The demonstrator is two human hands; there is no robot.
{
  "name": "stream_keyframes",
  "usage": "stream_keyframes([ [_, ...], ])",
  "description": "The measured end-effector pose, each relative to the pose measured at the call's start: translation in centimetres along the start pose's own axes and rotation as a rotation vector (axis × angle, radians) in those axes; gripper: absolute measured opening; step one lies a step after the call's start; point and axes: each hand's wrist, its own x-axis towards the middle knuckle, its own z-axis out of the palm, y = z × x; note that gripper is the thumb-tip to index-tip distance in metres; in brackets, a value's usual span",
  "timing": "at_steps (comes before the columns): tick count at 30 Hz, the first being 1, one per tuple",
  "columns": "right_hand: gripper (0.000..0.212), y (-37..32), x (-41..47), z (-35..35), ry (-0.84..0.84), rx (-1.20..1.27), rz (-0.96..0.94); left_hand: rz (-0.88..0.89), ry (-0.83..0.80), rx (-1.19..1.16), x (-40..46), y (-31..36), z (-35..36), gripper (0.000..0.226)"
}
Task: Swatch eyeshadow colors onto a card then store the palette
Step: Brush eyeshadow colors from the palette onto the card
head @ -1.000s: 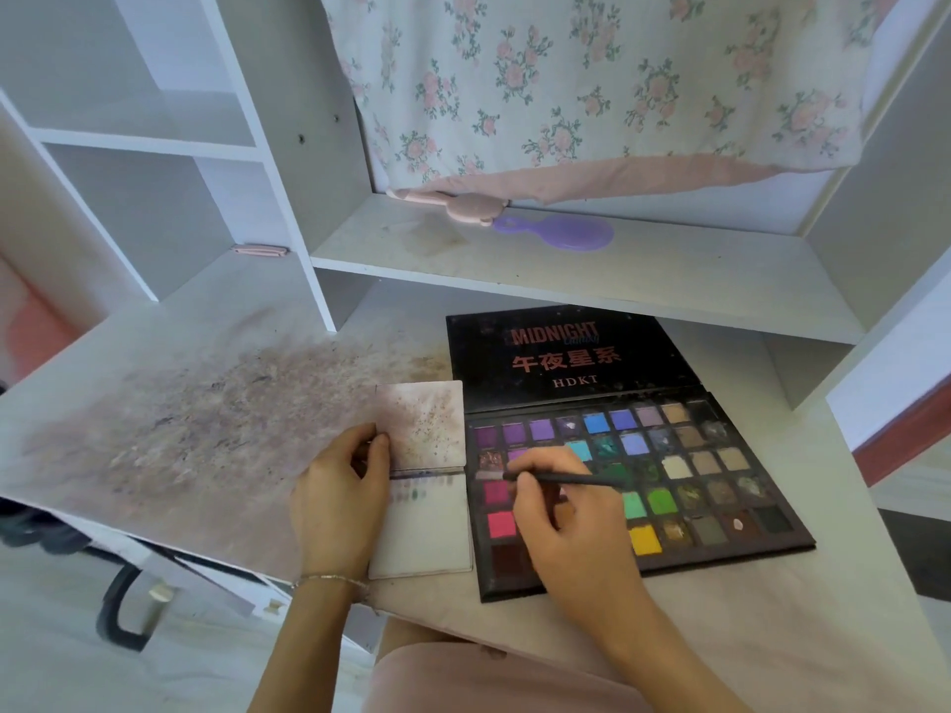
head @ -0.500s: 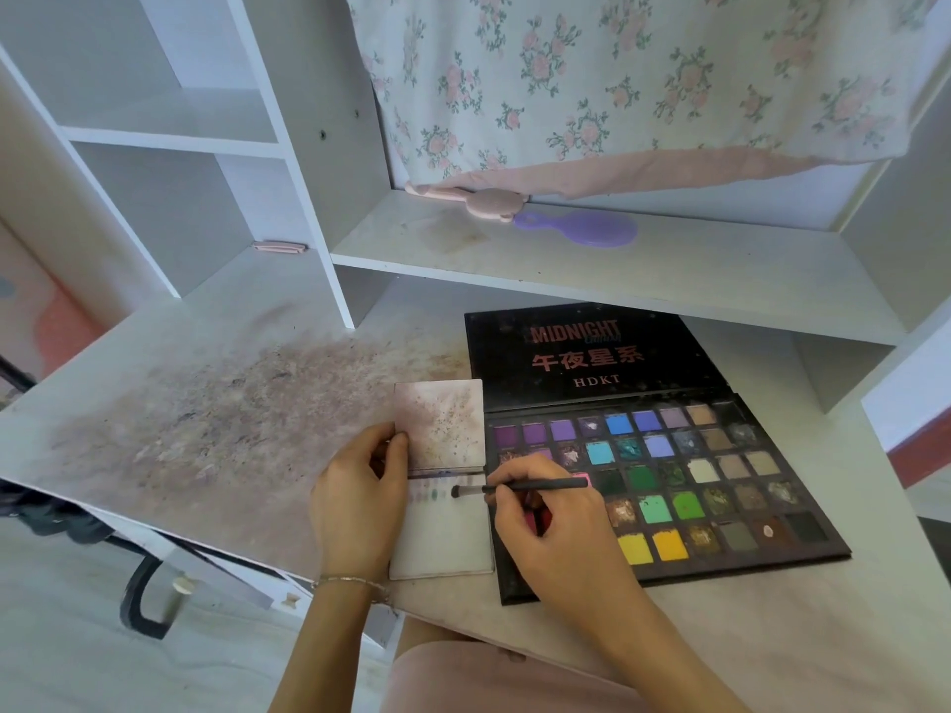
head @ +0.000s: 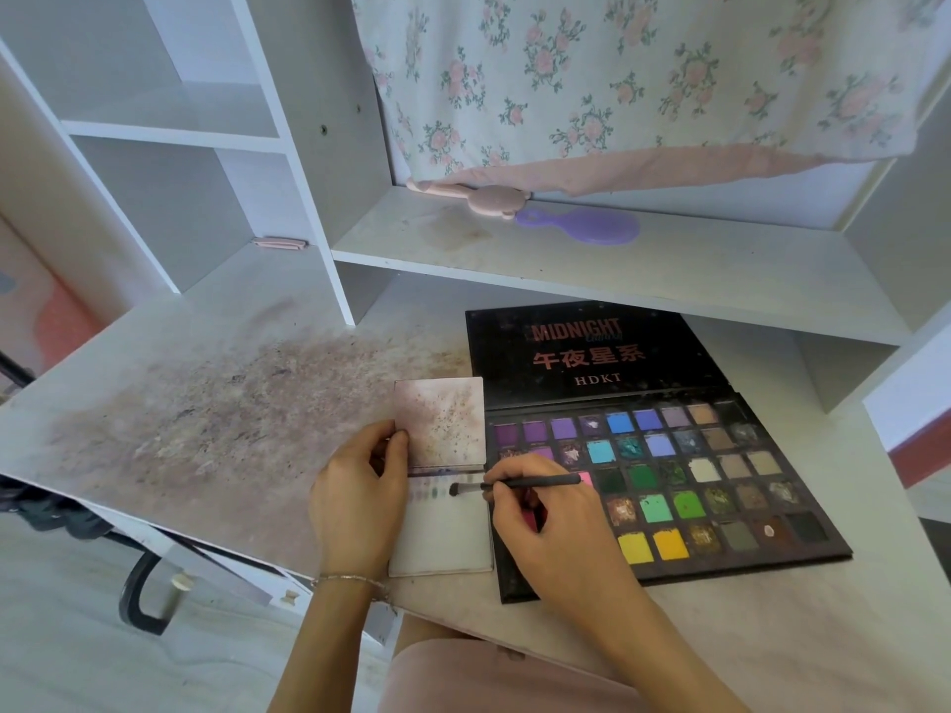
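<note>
- We see the right hand (head: 553, 527) pinching the brush (head: 514, 484), bristles touching the card (head: 442, 527) (faint swatches).
- Left hand (head: 360, 499) grips the card's left edge.
- Open palette (head: 664, 470) lies just beside the card, near the desk's (head: 206, 403) front edge.

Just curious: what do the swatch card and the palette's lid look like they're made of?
Card: seemingly matte white paper or thin cardboard; it lies flat and holds powdery smudges. Palette lid: probably coated cardboard, black with printed lettering and a slight sheen, though plastic can't be ruled out.
</note>
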Motion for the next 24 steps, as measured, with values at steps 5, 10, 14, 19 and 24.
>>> stream_keyframes([
  [5,0.015,0.07,-0.05,0.0,-0.003,-0.006,0.005,0.008,-0.011,0.003,-0.06,0.01,-0.12,0.018],
  [10,0.016,0.1,-0.01,0.08,0.014,0.002,-0.006,0.0,-0.016,-0.004,-0.08,0.13,-0.2,0.017],
  [14,0.017,0.12,-0.01,0.08,0.013,0.0,-0.004,0.0,-0.005,0.0,-0.14,0.23,-0.26,0.016],
  [19,0.017,0.1,-0.01,0.09,0.025,0.013,-0.026,-0.001,-0.011,-0.001,-0.11,0.2,-0.25,0.016],
  [24,0.016,-0.13,-0.37,-0.18,0.246,0.136,-0.115,-0.01,-0.02,0.004,0.0,0.26,-0.2,0.017],
])
